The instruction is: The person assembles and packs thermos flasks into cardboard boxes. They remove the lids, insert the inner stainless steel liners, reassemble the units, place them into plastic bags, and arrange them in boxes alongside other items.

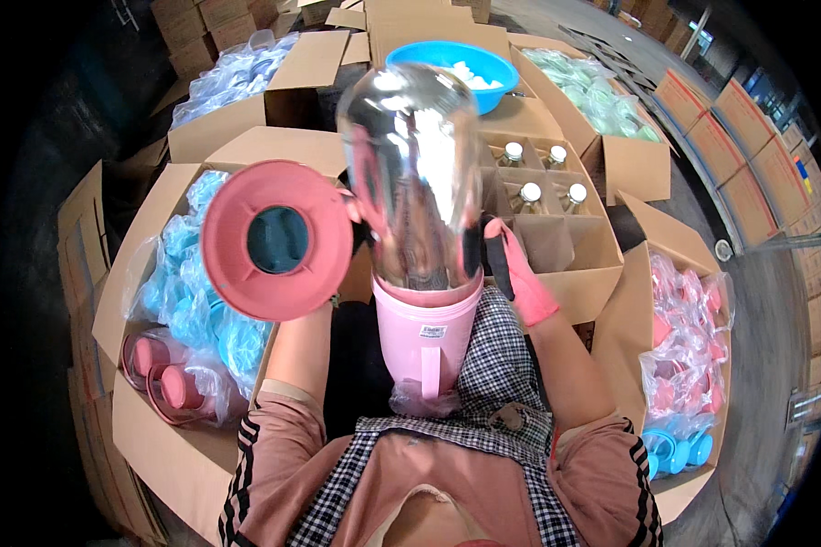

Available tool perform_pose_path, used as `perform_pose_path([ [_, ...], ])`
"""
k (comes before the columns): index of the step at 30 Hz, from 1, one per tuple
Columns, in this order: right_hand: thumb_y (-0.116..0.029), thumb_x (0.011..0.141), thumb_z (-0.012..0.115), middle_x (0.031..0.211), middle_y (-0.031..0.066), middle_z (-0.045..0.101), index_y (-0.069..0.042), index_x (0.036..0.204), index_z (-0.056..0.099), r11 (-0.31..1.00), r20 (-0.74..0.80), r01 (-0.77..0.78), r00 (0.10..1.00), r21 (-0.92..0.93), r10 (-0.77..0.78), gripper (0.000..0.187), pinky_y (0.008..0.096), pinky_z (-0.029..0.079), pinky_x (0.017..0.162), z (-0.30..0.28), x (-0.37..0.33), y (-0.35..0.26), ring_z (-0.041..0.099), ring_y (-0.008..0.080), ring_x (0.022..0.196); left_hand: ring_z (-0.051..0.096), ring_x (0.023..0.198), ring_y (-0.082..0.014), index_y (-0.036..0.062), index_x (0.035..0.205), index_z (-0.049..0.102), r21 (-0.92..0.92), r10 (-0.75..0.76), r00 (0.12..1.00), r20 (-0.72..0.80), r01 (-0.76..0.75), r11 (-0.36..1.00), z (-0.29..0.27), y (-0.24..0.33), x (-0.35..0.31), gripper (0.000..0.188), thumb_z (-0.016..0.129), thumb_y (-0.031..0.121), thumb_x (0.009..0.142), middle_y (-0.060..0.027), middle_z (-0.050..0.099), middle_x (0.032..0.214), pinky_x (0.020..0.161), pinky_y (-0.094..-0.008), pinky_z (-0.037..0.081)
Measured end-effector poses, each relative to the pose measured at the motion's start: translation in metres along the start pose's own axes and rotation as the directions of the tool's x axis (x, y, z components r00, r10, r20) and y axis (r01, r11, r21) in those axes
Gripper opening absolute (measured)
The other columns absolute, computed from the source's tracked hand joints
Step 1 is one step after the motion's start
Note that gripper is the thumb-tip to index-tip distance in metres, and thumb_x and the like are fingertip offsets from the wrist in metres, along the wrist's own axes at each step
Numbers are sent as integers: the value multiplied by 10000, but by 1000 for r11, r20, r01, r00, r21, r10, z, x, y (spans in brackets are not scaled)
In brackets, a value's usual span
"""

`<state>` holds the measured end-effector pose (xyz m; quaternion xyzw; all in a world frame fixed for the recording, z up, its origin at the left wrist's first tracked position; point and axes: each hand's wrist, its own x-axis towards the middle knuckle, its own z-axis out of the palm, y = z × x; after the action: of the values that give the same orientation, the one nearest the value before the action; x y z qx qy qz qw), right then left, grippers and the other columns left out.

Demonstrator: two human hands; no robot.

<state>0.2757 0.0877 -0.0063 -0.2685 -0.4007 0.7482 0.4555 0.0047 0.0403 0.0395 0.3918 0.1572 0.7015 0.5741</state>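
The person's left grip [352, 210] is grasping the round red-pink ring [228, 228] at 10 o'clock from the pink jug [406, 337], while the right grip [522, 275] is waiting close by at 2 o'clock, and nobody is able to tell if it is squeezing anything. The shiny silver bottle [410, 155] is rising at 12 o'clock, with its low end sitting in the jug's mouth, and the jug is resting by the checked apron [497, 356]. Going slowly, holding the bottle straight and not bumping the rim is probably working best, since it is looking easy to crack.
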Motion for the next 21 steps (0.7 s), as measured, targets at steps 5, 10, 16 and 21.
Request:
perform_pose_path([
  [5,-144,735,691,1158,124,464,-45,1295,279,897,-64,380,913,-225,-403,702,291,421,863,18,-2,-9,483,189,1037,586,846,-228,-70,1085,469,335,-62,976,-209,131,933,49,-6,-49,382,461,251,879,-189,572,930,770,-295,495],
  [10,-245,605,767,1237,178,394,-36,1219,416,387,234,264,964,-883,-124,738,346,352,940,41,-24,-37,452,288,1099,575,875,-248,-47,1202,362,-637,-348,918,-192,153,756,-2,-36,-67,472,488,257,863,-197,539,1019,729,-278,506],
  [16,-378,610,707,924,166,600,-28,962,580,-18,281,307,892,-952,353,512,367,436,792,42,-6,-49,559,291,911,571,907,-279,0,1360,81,-689,-383,902,198,406,600,23,-34,-56,766,530,331,835,-255,515,1025,732,-297,517],
  [21,-405,656,667,950,158,594,-15,1011,573,-1,159,197,796,-980,584,536,325,433,794,57,15,-57,570,266,881,587,819,-208,-95,1112,416,-540,-355,933,67,333,773,33,-29,-48,411,480,231,870,-179,554,958,682,-237,509],
])
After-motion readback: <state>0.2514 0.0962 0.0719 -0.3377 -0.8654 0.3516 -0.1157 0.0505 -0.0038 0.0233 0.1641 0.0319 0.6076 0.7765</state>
